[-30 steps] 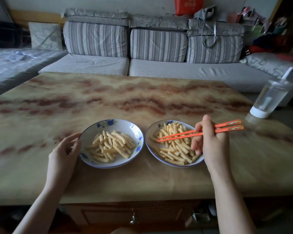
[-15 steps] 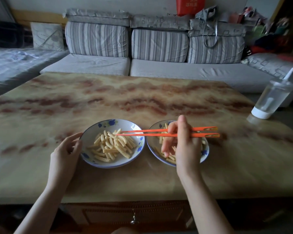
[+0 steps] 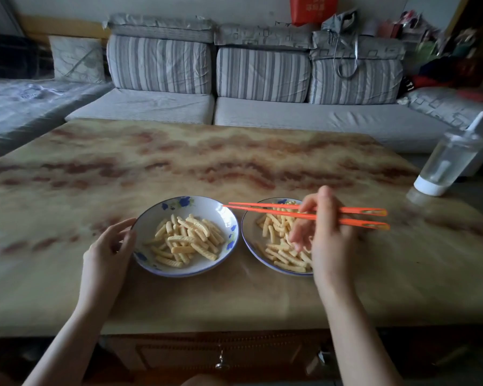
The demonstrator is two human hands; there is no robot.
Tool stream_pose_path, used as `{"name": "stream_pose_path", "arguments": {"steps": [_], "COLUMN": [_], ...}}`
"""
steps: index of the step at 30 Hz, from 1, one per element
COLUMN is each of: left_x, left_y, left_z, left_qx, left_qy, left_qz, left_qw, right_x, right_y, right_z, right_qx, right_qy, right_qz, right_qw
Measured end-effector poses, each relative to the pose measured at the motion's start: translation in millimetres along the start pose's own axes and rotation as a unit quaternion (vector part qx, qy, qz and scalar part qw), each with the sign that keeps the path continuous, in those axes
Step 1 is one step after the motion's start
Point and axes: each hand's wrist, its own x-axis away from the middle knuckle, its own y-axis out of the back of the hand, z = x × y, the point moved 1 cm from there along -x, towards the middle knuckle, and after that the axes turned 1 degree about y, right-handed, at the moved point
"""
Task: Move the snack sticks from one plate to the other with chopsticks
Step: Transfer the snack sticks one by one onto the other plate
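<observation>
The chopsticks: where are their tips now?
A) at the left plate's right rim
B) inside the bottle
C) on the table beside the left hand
A: the chopsticks, held in the right hand, reach leftward and their tips end over the right rim of the left plate.

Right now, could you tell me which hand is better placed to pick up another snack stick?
Right: the right hand holds the chopsticks over the right plate; the left hand only touches the rim of the left plate.
</observation>
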Motion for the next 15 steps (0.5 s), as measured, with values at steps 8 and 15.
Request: {"name": "stream_pose_path", "arguments": {"steps": [8,15], "left_x": [1,0], "left_y": [0,0], "left_z": [-1,0], "left_qx": [0.005,-0.008], "left_qy": [-0.002,0.004], "left_qz": [0.0,0.0], "left_qw": [1.0,1.0], "right_x": [-15,-10], "right_y": [46,42], "right_z": [12,9], "right_qx": [0.101,0.128], "right_qy": [0.041,0.042], "right_qz": [-0.043,-0.013], "right_qw": [0.993,0.991]}}
